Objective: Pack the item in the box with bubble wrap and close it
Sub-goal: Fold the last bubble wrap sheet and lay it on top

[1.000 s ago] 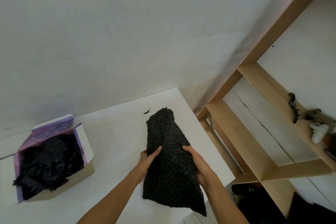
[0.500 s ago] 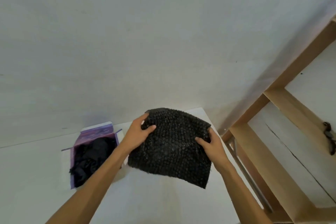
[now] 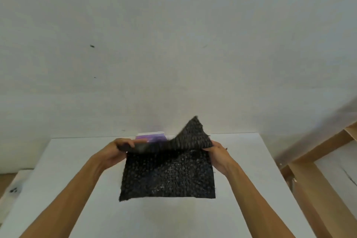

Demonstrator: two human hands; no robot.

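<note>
While one purple box (image 3: 151,137) peeks behind, left hand (image 3: 120,150) and right hand (image 3: 218,152) each pinch one black bubble wrap sheet (image 3: 168,176) (far-right corner flipped up).

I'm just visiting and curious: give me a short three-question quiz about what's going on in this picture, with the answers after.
1. True or false: the black bubble wrap sheet lies flat on the white table, untouched.
2. Which hands hold the sheet? A) left only B) right only C) both
3. Fill in: the purple box is mostly hidden behind the ____.

Key
1. False. The left hand and the right hand grip its upper edge, which is folded over, with one corner sticking up.
2. C
3. Bubble wrap sheet; only the box's top strip shows, at the table's far edge.
</note>
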